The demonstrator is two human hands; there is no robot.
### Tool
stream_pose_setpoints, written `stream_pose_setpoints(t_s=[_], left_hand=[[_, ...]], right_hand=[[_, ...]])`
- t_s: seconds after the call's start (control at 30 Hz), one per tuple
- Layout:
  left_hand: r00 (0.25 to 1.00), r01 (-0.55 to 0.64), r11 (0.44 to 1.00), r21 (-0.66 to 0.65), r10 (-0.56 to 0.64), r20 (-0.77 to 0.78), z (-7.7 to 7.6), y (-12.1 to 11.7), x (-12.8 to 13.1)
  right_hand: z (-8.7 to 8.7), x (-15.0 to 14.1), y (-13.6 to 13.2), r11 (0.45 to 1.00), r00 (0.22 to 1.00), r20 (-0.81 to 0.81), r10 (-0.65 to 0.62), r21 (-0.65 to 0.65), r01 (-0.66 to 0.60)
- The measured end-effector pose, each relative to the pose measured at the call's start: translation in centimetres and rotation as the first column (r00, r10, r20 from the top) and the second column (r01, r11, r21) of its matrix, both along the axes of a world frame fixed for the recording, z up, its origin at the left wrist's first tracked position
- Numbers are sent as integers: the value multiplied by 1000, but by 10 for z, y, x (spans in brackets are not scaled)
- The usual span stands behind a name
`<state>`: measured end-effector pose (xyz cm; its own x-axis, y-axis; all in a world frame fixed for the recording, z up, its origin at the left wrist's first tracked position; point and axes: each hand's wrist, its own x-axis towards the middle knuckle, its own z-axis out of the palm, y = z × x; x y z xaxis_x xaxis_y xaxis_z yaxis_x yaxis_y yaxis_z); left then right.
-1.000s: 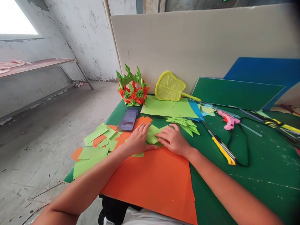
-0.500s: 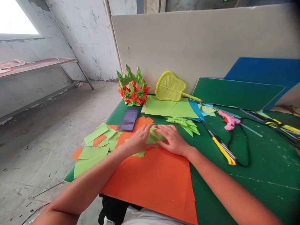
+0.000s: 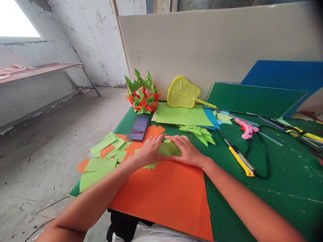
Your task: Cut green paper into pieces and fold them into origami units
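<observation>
My left hand (image 3: pixel 150 149) and my right hand (image 3: pixel 188 150) both grip a small light-green folded paper piece (image 3: pixel 169 149), one at each end. They hold it tilted up off the far edge of a large orange sheet (image 3: pixel 166 196) on the green table (image 3: pixel 264 195). The fingers of both hands curl over the paper's top edge. More light-green scraps (image 3: pixel 150 165) lie under my left hand.
Green and orange paper scraps (image 3: pixel 103 154) lie at the left, by a phone (image 3: pixel 138 128). Behind are an origami wreath (image 3: pixel 142 94), a yellow fan (image 3: pixel 183 93), green sheets (image 3: pixel 183 116) and folded green pieces (image 3: pixel 198 131). A yellow utility knife (image 3: pixel 238 156), pink glue gun (image 3: pixel 246 128) and black cord lie right.
My hands have closed in on the green piece and raised it, folded, from lying flat to standing tilted between my fingers.
</observation>
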<state>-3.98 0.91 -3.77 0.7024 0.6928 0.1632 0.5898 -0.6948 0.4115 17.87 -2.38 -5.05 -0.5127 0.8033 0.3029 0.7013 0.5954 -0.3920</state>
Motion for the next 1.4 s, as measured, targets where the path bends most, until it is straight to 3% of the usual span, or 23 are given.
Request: stream_pose_setpoints(t_s=[0.17,0.43,0.67,0.77,0.9,1.03,1.17,1.33,1.4], left_hand=[[1000,0,1000,-10,0,7,-1,2,-1],[999,-45,998,-43,46,21,3,-1,0],[998,-70,997,19,70,-3,5,0,2],[997,-68,997,47,67,42,9,3,1],[984,-125,981,150,102,147,14,8,-3],[977,-136,964,230,91,194,15,12,-5],[983,-62,970,236,19,182,16,9,-3],[988,-37,983,179,10,151,23,3,-2],[988,-77,981,178,51,147,26,4,-3]], right_hand=[[-1,0,3,999,998,68,6,-45,-3],[2,-2,4,998,997,-59,41,-49,-44],[-1,-4,-3,1000,981,-193,21,-8,-23],[0,-3,-1,999,927,-372,-37,3,41],[0,2,5,983,786,-595,-166,-32,183],[-1,7,7,974,679,-703,-209,-212,81],[2,5,2,954,669,-710,-220,-299,-4],[5,2,0,949,709,-664,-238,-314,25],[3,2,2,949,680,-684,-263,-309,55]])
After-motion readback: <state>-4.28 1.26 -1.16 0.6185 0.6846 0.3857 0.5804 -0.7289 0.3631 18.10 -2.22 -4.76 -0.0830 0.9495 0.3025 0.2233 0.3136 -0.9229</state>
